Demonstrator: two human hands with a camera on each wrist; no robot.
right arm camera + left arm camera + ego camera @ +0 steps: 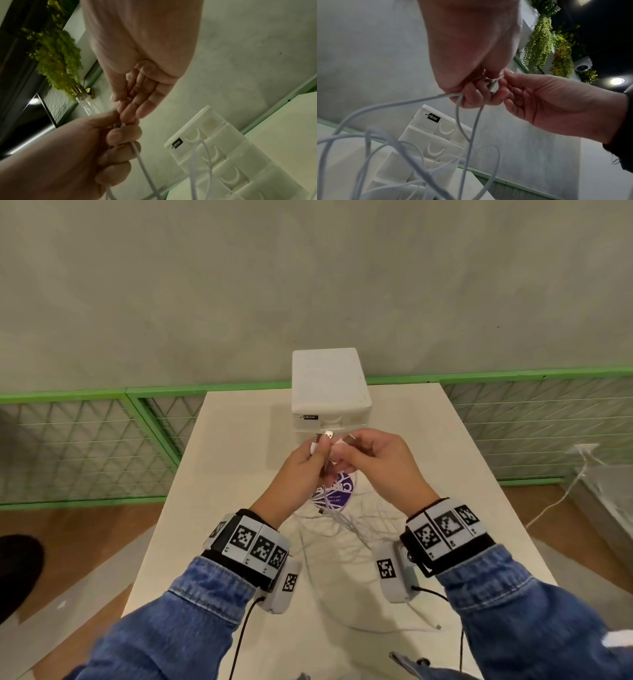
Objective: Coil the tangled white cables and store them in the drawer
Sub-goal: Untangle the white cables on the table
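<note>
Both hands are raised over the white table (239, 440), just in front of the white drawer unit (329, 385). My left hand (320, 450) grips white cable ends, with two metal plugs (329, 435) sticking up from its fist. Thumb and fingers of my right hand (346, 446) pinch a third plug (349, 438) close beside them. The tangled white cables (342, 525) hang from the hands and lie on the table. In the left wrist view the cables (385, 135) loop below the left fingers (471, 98). In the right wrist view the right fingers (133, 112) meet the left hand (102, 148).
A purple round label (339, 491) lies under the tangle. One cable end (437, 626) rests near the table's front right edge. The drawer unit (223, 162) shows stacked drawers with crescent handles. A green mesh fence (85, 446) runs behind the table. Another white cord (555, 501) trails at the right.
</note>
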